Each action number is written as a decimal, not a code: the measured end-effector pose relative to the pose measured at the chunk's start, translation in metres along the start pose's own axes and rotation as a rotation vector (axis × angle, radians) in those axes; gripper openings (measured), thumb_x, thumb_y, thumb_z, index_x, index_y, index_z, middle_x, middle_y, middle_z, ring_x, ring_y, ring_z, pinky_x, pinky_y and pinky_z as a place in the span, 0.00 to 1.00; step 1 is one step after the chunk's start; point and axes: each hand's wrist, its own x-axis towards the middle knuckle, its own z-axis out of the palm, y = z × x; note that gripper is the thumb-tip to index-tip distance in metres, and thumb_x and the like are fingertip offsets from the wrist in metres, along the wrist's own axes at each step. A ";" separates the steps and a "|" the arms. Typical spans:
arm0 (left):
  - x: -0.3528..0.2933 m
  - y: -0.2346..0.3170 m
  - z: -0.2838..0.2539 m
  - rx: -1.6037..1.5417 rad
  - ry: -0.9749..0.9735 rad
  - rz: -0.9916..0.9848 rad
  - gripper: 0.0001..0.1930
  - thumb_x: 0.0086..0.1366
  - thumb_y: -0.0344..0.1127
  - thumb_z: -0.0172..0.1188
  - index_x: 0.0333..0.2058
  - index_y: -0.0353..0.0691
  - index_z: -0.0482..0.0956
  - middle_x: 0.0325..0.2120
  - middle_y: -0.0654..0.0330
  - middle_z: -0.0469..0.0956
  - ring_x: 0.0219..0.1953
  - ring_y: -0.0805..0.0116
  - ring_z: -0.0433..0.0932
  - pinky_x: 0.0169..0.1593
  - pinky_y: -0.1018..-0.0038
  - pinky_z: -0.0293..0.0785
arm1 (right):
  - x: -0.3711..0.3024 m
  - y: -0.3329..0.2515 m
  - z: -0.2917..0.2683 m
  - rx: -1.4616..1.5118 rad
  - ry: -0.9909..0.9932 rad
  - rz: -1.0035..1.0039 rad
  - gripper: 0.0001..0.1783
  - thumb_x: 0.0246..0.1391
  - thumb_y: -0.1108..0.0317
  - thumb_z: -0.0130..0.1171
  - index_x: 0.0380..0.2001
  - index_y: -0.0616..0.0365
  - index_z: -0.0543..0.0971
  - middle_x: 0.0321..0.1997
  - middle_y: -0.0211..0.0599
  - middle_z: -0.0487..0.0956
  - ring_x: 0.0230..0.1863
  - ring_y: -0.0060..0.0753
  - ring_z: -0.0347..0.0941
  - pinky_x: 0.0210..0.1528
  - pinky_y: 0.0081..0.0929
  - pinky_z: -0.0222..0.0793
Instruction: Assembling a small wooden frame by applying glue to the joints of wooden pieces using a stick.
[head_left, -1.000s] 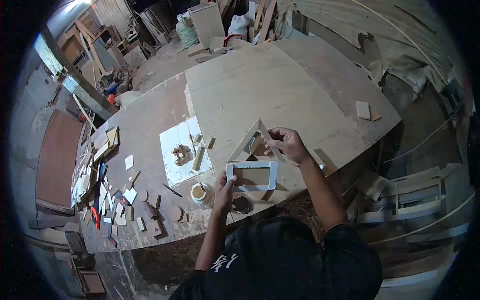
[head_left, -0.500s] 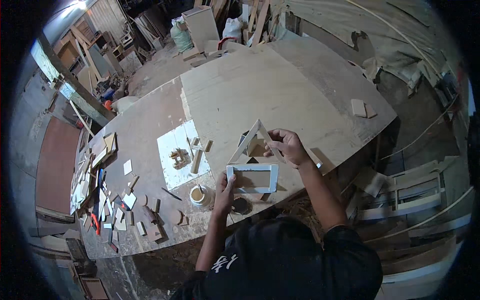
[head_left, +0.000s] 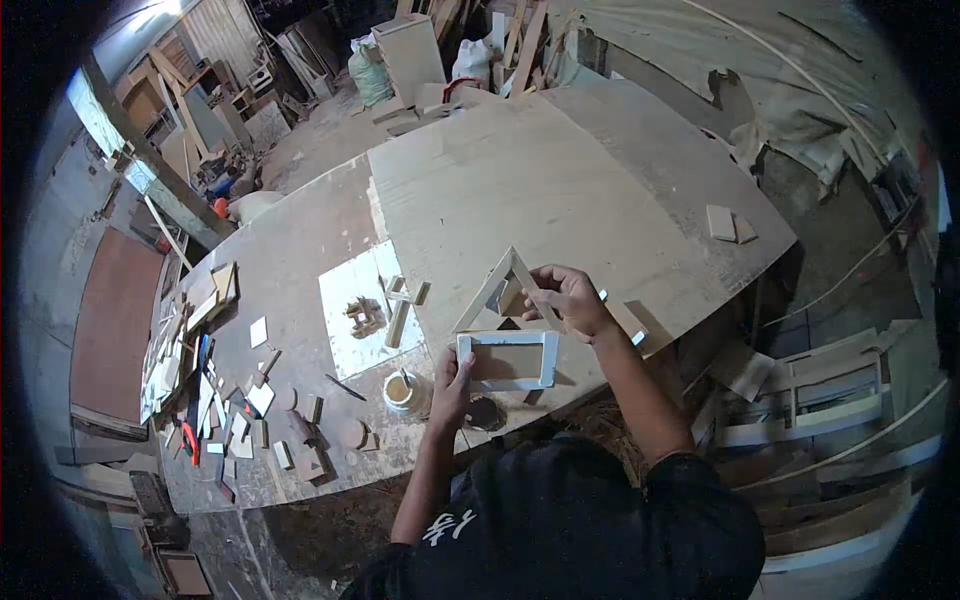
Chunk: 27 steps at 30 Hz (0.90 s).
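My left hand (head_left: 453, 385) grips the left end of a small rectangular wooden frame (head_left: 549, 360) with white edges, its thumb over the near side. Just above it, my right hand (head_left: 572, 302) pinches the right limb of a triangular wooden frame (head_left: 490, 287), point upward. The triangle's base lies along the frame's top edge; whether they touch I cannot tell. Behind the triangle, another small wooden piece partly shows. Left of my left hand stands a white tub (head_left: 399, 393) of pale paste with a stick in it. A dark round thing (head_left: 484, 413) sits beside my left wrist.
A white board (head_left: 345, 300) holds small joined wooden pieces (head_left: 364, 317) and strips (head_left: 397, 324). Offcuts and red-handled pliers (head_left: 190, 440) crowd the left of the large wooden table (head_left: 520, 180). Two flat blocks (head_left: 720, 222) lie far right. A dark pencil-like stick (head_left: 346, 387) rests near the tub.
The triangular frame has come down slightly and a little left relative to the table, with my right hand on it. My left hand keeps its hold on the rectangular frame. The view has shifted slightly.
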 end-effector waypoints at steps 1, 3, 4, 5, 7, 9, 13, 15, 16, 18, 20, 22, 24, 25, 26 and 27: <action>0.000 0.000 -0.001 0.002 -0.009 -0.006 0.11 0.67 0.39 0.48 0.42 0.38 0.68 0.37 0.63 0.73 0.41 0.77 0.68 0.47 0.76 0.64 | 0.000 0.001 0.000 -0.016 -0.002 0.012 0.14 0.51 0.74 0.55 0.41 0.68 0.71 0.35 0.40 0.75 0.33 0.28 0.75 0.36 0.30 0.78; 0.001 -0.001 -0.002 -0.028 -0.016 -0.008 0.11 0.67 0.39 0.48 0.42 0.38 0.68 0.36 0.64 0.73 0.41 0.77 0.68 0.47 0.77 0.64 | 0.001 0.002 -0.002 -0.033 -0.003 0.023 0.13 0.51 0.74 0.55 0.41 0.67 0.71 0.35 0.40 0.75 0.33 0.28 0.75 0.36 0.30 0.78; 0.001 -0.003 -0.003 -0.058 -0.042 -0.003 0.11 0.67 0.38 0.48 0.42 0.38 0.68 0.36 0.64 0.72 0.41 0.77 0.68 0.47 0.77 0.64 | 0.001 0.003 -0.003 -0.039 -0.011 0.033 0.12 0.52 0.74 0.55 0.40 0.67 0.72 0.35 0.38 0.75 0.33 0.27 0.75 0.37 0.30 0.78; 0.002 -0.004 -0.004 -0.055 -0.024 -0.011 0.11 0.67 0.38 0.48 0.42 0.38 0.68 0.36 0.64 0.72 0.41 0.77 0.68 0.47 0.77 0.64 | 0.000 0.004 -0.004 -0.048 0.007 0.056 0.11 0.52 0.74 0.55 0.39 0.66 0.72 0.35 0.37 0.75 0.32 0.26 0.75 0.37 0.29 0.78; 0.003 -0.008 -0.005 -0.036 -0.037 0.038 0.11 0.67 0.39 0.49 0.42 0.38 0.68 0.35 0.65 0.72 0.40 0.77 0.68 0.46 0.78 0.63 | -0.001 0.005 -0.005 -0.061 -0.005 0.068 0.10 0.52 0.73 0.55 0.38 0.66 0.72 0.35 0.36 0.75 0.33 0.25 0.74 0.37 0.29 0.78; 0.006 -0.010 -0.005 -0.040 -0.022 0.022 0.11 0.67 0.39 0.49 0.41 0.38 0.69 0.35 0.65 0.71 0.39 0.77 0.67 0.46 0.78 0.63 | -0.001 0.007 -0.005 -0.070 0.027 0.102 0.10 0.52 0.74 0.54 0.39 0.66 0.72 0.35 0.36 0.75 0.33 0.23 0.74 0.36 0.27 0.78; 0.009 -0.008 -0.004 -0.013 0.012 -0.035 0.12 0.66 0.40 0.50 0.41 0.37 0.69 0.35 0.64 0.72 0.39 0.77 0.67 0.47 0.77 0.63 | -0.003 0.008 -0.009 -0.175 0.014 0.115 0.15 0.53 0.74 0.54 0.44 0.67 0.71 0.35 0.36 0.75 0.32 0.24 0.73 0.36 0.26 0.77; 0.008 -0.005 -0.003 -0.022 0.000 -0.005 0.12 0.66 0.40 0.50 0.41 0.37 0.69 0.35 0.64 0.71 0.39 0.77 0.68 0.46 0.77 0.63 | -0.004 0.009 -0.012 -0.189 -0.014 0.105 0.16 0.53 0.74 0.54 0.45 0.68 0.71 0.36 0.36 0.75 0.33 0.24 0.73 0.37 0.26 0.77; 0.006 -0.003 -0.002 -0.037 -0.030 -0.005 0.12 0.66 0.40 0.50 0.41 0.37 0.69 0.35 0.64 0.71 0.39 0.77 0.68 0.46 0.77 0.63 | -0.004 0.010 -0.014 -0.193 -0.002 0.108 0.16 0.53 0.74 0.54 0.46 0.68 0.71 0.36 0.36 0.75 0.33 0.24 0.73 0.37 0.25 0.76; 0.006 0.000 -0.002 0.002 -0.004 -0.016 0.12 0.66 0.40 0.50 0.41 0.37 0.69 0.35 0.64 0.71 0.39 0.77 0.67 0.46 0.77 0.63 | -0.003 0.010 -0.018 -0.230 -0.027 0.096 0.17 0.52 0.74 0.55 0.46 0.68 0.71 0.35 0.35 0.75 0.33 0.23 0.73 0.37 0.25 0.75; 0.006 0.000 -0.002 0.025 -0.007 -0.009 0.12 0.66 0.40 0.50 0.41 0.37 0.68 0.35 0.64 0.71 0.40 0.77 0.67 0.46 0.77 0.63 | -0.003 0.010 -0.021 -0.264 -0.037 0.085 0.18 0.52 0.74 0.55 0.46 0.68 0.71 0.35 0.35 0.75 0.33 0.22 0.73 0.38 0.24 0.74; 0.009 -0.002 -0.002 -0.015 -0.039 0.039 0.11 0.66 0.39 0.50 0.40 0.37 0.68 0.35 0.64 0.71 0.40 0.77 0.67 0.47 0.77 0.63 | -0.002 0.010 -0.023 -0.376 -0.021 0.066 0.18 0.51 0.73 0.56 0.46 0.68 0.72 0.33 0.33 0.75 0.32 0.21 0.73 0.38 0.24 0.72; 0.010 -0.003 -0.003 -0.011 -0.018 0.032 0.11 0.67 0.39 0.49 0.40 0.37 0.68 0.35 0.64 0.71 0.40 0.77 0.67 0.47 0.77 0.63 | -0.003 0.009 -0.023 -0.355 -0.053 0.055 0.18 0.51 0.72 0.57 0.46 0.68 0.72 0.33 0.32 0.75 0.31 0.21 0.72 0.39 0.23 0.71; 0.010 -0.003 -0.003 -0.003 0.001 -0.021 0.10 0.67 0.38 0.49 0.40 0.37 0.68 0.35 0.65 0.71 0.41 0.77 0.67 0.47 0.77 0.63 | -0.003 0.009 -0.023 -0.356 -0.023 0.084 0.18 0.50 0.72 0.58 0.45 0.68 0.72 0.32 0.31 0.75 0.31 0.20 0.72 0.39 0.23 0.71; 0.010 -0.003 -0.003 -0.012 -0.021 0.027 0.10 0.67 0.38 0.49 0.40 0.37 0.68 0.35 0.65 0.71 0.41 0.77 0.67 0.47 0.77 0.63 | -0.003 0.008 -0.023 -0.340 -0.061 0.050 0.18 0.50 0.72 0.58 0.45 0.68 0.72 0.32 0.31 0.75 0.31 0.20 0.72 0.39 0.23 0.71; 0.009 -0.003 -0.003 -0.009 -0.001 0.030 0.10 0.67 0.38 0.49 0.39 0.38 0.68 0.35 0.65 0.71 0.40 0.77 0.67 0.47 0.77 0.63 | -0.004 0.008 -0.023 -0.341 -0.054 0.028 0.18 0.50 0.73 0.58 0.45 0.68 0.73 0.32 0.31 0.76 0.31 0.20 0.72 0.38 0.23 0.71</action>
